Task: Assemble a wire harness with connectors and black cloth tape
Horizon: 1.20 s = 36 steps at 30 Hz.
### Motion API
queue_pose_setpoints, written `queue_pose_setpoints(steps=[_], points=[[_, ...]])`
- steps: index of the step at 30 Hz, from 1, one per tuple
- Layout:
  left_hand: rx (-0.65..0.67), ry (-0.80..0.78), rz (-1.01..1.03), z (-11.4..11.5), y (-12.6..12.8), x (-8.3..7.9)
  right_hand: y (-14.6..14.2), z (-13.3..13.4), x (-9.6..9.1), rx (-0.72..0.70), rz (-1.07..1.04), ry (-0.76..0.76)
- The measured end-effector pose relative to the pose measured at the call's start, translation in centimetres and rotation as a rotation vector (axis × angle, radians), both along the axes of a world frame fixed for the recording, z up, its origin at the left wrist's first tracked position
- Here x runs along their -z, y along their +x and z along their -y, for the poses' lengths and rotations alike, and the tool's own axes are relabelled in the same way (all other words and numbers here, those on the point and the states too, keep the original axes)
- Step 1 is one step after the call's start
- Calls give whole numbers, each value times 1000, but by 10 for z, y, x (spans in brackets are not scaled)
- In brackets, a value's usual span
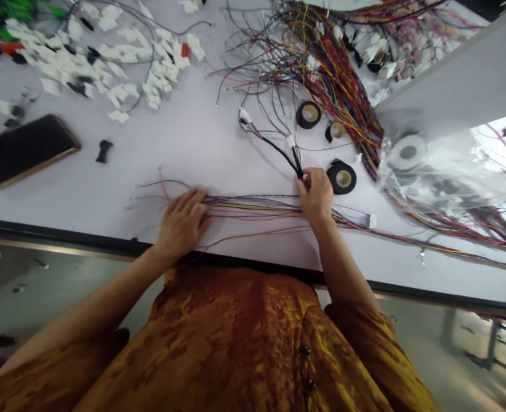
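A bundle of thin coloured wires (257, 207) runs along the table's near side, passing under both hands. My left hand (183, 216) lies over its left end with the fingers stretched out, and loose wire tips spread beyond them. My right hand (317, 197) pinches a black-taped wire branch (281, 150) between thumb and fingers. That branch forks into two legs, ending in a white connector (245, 116) and a smaller white connector (291, 141). A roll of black tape (342, 177) lies right beside my right hand. Under the palm, the wires are hidden.
More tape rolls, one black (308, 115) and one small (336, 131), lie farther back. A thick wire heap (343, 74) fills the back right, near a plastic bag (446, 171). White connectors (162, 74) are scattered back left, above a phone (25, 150).
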<state>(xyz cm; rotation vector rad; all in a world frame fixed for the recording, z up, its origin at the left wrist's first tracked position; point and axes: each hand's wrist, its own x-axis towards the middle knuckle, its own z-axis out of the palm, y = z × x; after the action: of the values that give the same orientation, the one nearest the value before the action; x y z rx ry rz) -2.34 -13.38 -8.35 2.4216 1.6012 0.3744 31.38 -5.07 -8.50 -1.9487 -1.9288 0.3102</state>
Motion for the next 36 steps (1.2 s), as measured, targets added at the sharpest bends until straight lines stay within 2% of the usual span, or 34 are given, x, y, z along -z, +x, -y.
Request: queue_pose_setpoints(steps=[2,5,7,9,11,14,17,20,22,24,27,29,30,32,34,36], points=[[-75,8,8,-9,-26,3,1,4,1,5,13,22],[-121,-1,36,-19,-49,5,-1,12,-4,-36,60,92],[-104,-19,71,-21,-54,6,-3,20,-11,-143,76,111],[-88,-32,97,-21,-56,7,-2,31,-17,-285,76,66],[-87,-38,105,-21,-56,8,0,42,-22,-369,80,12],[-118,-37,118,-24,-62,9,5,53,-24,-361,84,-27],[-186,-15,136,-33,-79,8,6,57,-24,-342,63,-80],[-300,-10,123,-37,-95,-1,1,55,-25,-332,87,-145],[-351,22,109,-29,-94,-12,-3,52,-27,-321,125,-179],[-241,54,104,-10,-80,-23,-9,50,-29,-325,150,-191],[227,-22,70,26,-45,-32,-24,47,-31,-405,122,-163],[365,-109,-1,42,-29,-32,-39,45,-31,-490,79,-127],[370,-150,-25,46,-26,-30,-48,44,-30,-530,60,-113],[295,-210,-30,45,-34,-28,-67,41,-28,-586,19,-96],[196,-249,12,37,-53,-28,-88,37,-25,-618,-27,-93],[154,-308,105,26,-75,-31,-109,33,-21,-648,-65,-87]])
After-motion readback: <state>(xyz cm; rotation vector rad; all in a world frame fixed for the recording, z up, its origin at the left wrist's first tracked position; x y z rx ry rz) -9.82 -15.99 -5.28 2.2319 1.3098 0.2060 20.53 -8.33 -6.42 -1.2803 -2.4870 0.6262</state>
